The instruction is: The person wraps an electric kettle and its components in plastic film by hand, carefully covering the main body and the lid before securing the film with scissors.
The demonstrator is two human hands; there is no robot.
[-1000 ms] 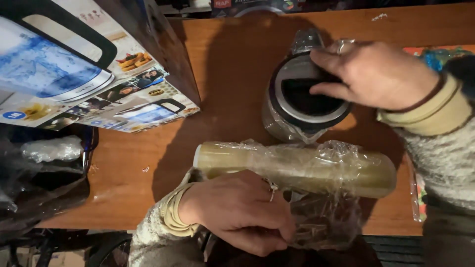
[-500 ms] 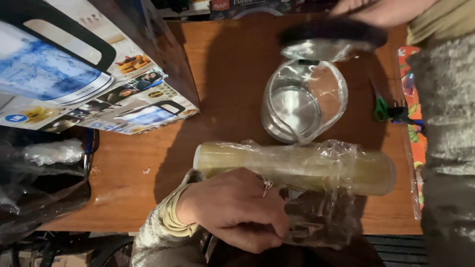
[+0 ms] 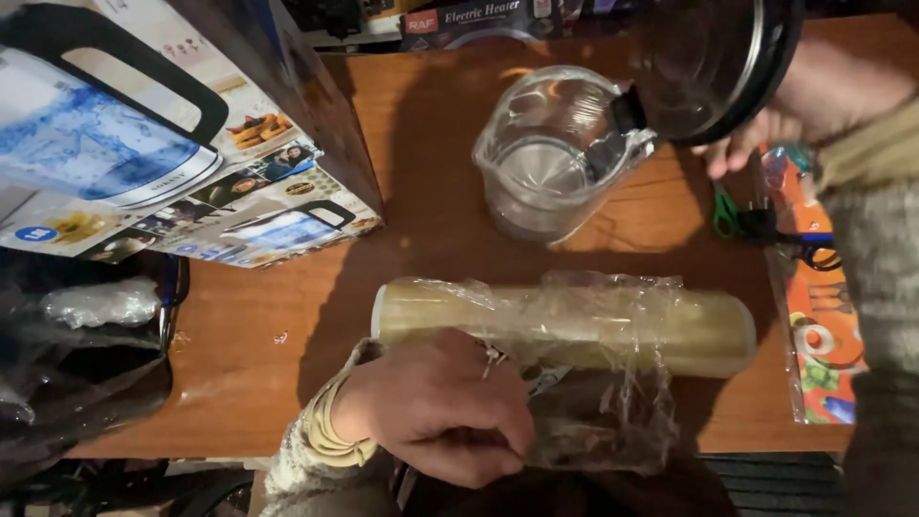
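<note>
Your left hand (image 3: pixel 440 407) is bare, with a small ring on one finger showing a pale metallic glint. At that wrist sits a ribbed knit cuff in a cream or pale tan tone, folded into several soft ridges. Behind it, your sleeve is a speckled grey and off-white knit, looking thick and fuzzy.

Your right hand (image 3: pixel 766 134) is also bare and partly in shadow. Its wrist carries the same pale tan ribbed cuff, and the forearm wears the same mottled grey knit, filling the right edge of the view.
</note>
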